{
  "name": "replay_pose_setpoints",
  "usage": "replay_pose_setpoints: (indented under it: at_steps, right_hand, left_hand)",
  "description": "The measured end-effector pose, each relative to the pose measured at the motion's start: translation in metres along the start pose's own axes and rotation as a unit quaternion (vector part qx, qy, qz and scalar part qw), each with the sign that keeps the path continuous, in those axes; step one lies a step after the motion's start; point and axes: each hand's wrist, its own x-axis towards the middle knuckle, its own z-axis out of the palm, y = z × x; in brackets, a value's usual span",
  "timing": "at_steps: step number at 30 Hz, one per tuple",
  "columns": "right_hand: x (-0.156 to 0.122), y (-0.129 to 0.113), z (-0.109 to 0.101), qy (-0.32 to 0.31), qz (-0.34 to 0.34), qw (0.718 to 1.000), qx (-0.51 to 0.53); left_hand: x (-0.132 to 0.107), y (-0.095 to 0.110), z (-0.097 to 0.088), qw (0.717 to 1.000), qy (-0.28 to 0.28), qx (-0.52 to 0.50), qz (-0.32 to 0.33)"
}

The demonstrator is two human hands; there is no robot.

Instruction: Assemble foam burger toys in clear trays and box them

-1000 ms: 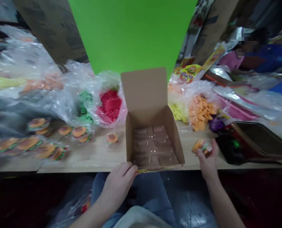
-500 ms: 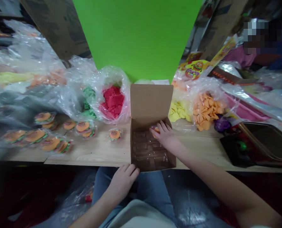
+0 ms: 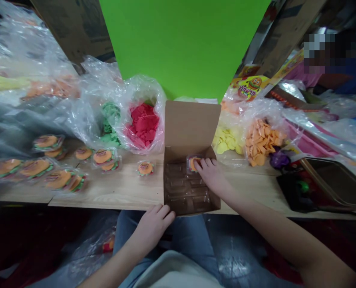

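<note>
Brown cardboard carton [image 3: 189,124] stands open on the wooden counter [image 3: 106,198], its flap raised, with a clear plastic tray [image 3: 185,190] seated inside. A small burger-shaped packet [image 3: 192,164] sits at the tray's far end, under the right hand [image 3: 212,175], whose fingers [image 3: 207,163] are laid against it; whether it is gripped or being released cannot be told. The carton's near edge is touched by the left hand [image 3: 152,228], its fingers half curled, with no clear grip shown. The tray's nearer cells appear unfilled, so room is left there. Counter space is open just left of the carton, beside a matching packet [image 3: 145,168], and the right forearm crosses the carton's right edge.
</note>
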Motion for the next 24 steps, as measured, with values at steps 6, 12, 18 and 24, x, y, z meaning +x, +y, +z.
replay_pose_setpoints:
  at_steps: [6,12,18,24]
  right_hand:
    - [0.020,-0.004,0.010,-0.033,-0.013,0.998,0.054]
    - [0.041,-0.003,0.000,-0.071,-0.041,0.992,0.096]
    - [-0.014,0.026,-0.048,0.094,0.033,0.990,0.103]
    - [-0.100,0.063,0.006,0.035,0.246,0.964,0.093]
  left_hand:
    - [0.001,0.002,-0.006,1.000,-0.005,0.002,0.002]
    - [0.003,0.005,-0.005,1.000,0.009,0.008,-0.006]
    - [-0.004,0.020,-0.028,0.993,0.104,0.021,-0.060]
    - [0.070,0.012,-0.056,0.994,0.006,-0.064,0.085]
